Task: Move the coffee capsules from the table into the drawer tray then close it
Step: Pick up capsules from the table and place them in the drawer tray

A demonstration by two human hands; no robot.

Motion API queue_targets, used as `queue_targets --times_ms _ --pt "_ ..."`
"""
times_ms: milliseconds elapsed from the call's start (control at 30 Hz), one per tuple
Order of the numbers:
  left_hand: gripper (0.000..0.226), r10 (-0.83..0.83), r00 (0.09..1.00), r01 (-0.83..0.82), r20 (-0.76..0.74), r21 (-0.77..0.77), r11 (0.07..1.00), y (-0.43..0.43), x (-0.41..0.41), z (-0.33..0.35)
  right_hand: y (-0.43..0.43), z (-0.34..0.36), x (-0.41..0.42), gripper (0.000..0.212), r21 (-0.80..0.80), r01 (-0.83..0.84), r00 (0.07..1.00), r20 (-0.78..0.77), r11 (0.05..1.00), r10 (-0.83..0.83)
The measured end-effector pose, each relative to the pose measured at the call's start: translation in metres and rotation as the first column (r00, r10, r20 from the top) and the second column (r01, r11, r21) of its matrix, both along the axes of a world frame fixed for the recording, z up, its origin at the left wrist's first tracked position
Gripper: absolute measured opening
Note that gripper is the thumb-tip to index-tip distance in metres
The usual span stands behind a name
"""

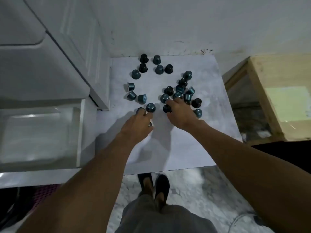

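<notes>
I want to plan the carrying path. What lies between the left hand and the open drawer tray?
In the head view, only bare table top lies between the left hand and the drawer tray; no capsule stands there.

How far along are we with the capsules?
Done: the drawer tray is open but looks empty. In hand: left hand and right hand reach into the capsules on the table. Left: nearly all capsules, then closing.

Both forearms are bare, without sleeves. The left hand (136, 124) wears a ring (150, 124). The person wears grey shorts (161, 217) and dark slippers (154, 184).
</notes>
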State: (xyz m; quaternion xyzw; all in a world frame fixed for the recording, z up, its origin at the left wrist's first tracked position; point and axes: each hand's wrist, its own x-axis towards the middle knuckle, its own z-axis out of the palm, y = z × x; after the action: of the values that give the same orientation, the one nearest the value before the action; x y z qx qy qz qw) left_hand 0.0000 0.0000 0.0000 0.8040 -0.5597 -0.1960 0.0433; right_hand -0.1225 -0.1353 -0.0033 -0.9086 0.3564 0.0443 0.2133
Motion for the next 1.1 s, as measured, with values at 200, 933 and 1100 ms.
queue_targets --times_ms 200,933,1100 --pt "0.026 -0.019 0.992 0.025 -0.127 0.042 0.999 -0.013 0.009 -0.011 -0.004 -0.011 0.010 0.042 -0.007 0.038 0.999 -0.038 0.999 -0.038" --pt "0.038 0.307 0.893 -0.365 -0.328 -0.131 0.922 0.008 -0.013 0.006 0.000 0.019 -0.010 0.044 0.040 0.042 0.997 0.065 0.998 -0.045" --pt "0.028 0.394 0.846 -0.493 -0.360 -0.245 0.835 0.020 -0.034 0.025 0.007 0.037 -0.029 0.038 0.074 0.055 0.991 0.119 0.996 -0.063"
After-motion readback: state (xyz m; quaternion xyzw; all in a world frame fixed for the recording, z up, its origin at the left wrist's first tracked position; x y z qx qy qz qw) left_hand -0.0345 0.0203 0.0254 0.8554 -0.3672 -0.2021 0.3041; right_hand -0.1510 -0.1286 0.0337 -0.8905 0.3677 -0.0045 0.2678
